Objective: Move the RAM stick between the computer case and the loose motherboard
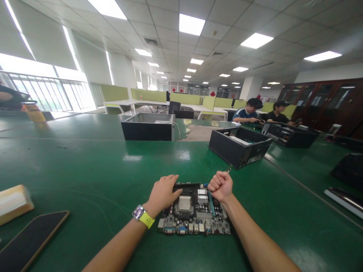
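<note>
A bare motherboard (pixel 198 217) lies flat on the green table (pixel 113 166), its row of ports facing me. A square metal-topped chip (pixel 184 203) sits left of its middle. My left hand (pixel 164 193), with a yellow-strapped watch on the wrist, rests at the board's upper left corner, fingers spread and holding nothing. Over the upper right part of the board, my right hand (pixel 221 186) is closed in a fist. A thin dark tool (pixel 230 168) sticks out above that fist, its lower part hidden by the fingers.
Two open computer cases (pixel 147 130) (pixel 238 149) stand beyond the board. A black phone-like slab (pixel 32 240) and a wrapped pack (pixel 14 204) lie at the left. Another case (pixel 292 135) is at the right, with two people (pixel 248 113) seated behind.
</note>
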`<action>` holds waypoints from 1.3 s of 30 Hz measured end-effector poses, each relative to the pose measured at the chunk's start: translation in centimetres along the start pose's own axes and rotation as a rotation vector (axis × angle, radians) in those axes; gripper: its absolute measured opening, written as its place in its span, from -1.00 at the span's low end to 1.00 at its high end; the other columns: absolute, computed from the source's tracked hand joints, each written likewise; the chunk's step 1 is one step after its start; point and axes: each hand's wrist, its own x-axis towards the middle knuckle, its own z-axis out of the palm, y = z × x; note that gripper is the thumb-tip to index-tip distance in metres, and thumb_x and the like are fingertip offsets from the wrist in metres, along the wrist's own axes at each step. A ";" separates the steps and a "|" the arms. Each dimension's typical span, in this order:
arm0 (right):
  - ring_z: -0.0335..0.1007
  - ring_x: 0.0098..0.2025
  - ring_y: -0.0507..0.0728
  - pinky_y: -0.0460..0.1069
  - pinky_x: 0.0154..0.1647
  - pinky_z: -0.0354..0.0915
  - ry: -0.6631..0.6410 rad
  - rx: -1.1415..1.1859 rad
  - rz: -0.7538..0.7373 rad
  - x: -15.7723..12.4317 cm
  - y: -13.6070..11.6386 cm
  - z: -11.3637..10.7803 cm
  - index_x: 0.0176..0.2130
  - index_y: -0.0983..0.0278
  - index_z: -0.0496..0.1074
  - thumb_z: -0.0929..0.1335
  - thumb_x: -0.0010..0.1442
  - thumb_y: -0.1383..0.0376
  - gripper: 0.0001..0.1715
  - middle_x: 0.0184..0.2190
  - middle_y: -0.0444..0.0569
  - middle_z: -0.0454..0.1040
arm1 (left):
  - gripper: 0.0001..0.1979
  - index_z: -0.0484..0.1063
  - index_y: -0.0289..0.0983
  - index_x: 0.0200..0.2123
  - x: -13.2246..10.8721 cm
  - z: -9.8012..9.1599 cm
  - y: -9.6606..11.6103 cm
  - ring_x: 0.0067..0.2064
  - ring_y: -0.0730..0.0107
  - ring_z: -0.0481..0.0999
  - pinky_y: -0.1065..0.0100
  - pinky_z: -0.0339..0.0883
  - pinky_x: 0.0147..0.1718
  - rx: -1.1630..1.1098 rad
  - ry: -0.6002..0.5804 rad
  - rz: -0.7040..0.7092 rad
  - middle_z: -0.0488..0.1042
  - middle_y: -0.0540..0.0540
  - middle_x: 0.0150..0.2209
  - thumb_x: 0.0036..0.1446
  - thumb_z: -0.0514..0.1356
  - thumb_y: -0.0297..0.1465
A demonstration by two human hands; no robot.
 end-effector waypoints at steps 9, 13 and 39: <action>-0.47 -0.73 -0.09 -0.15 -0.76 -0.23 -0.203 0.056 0.060 0.0 0.1 -0.3 -0.73 0.25 -0.14 0.24 0.02 0.23 -0.49 -0.77 -0.31 -0.31 | -0.52 0.29 -0.22 0.09 0.6 1.0 -1.3 0.08 0.18 0.33 0.23 0.19 0.03 -0.036 -0.047 0.012 0.40 -0.13 0.06 0.12 0.05 -0.19; -0.33 -0.72 -0.09 -0.16 -0.74 -0.17 -0.136 -0.013 0.017 -0.2 -0.2 0.3 -0.67 0.26 0.07 0.25 0.08 0.20 -0.60 -0.74 -0.29 -0.14 | -0.58 0.35 -0.20 0.02 0.6 1.2 -1.7 0.02 0.20 0.38 0.26 0.22 -0.01 -0.090 -0.062 0.017 0.44 -0.11 0.00 0.13 0.04 -0.20; 0.44 -0.16 0.08 -0.06 -0.20 0.26 -0.073 -1.938 -0.176 0.3 0.9 -0.8 -0.20 0.01 0.51 0.27 0.15 0.19 -0.73 -0.22 -0.24 0.56 | -0.80 0.31 -0.14 -0.26 0.9 1.5 -1.9 -0.24 0.34 0.44 0.38 0.18 -0.33 -0.159 0.009 -0.076 0.49 -0.02 -0.25 0.14 -0.07 -0.44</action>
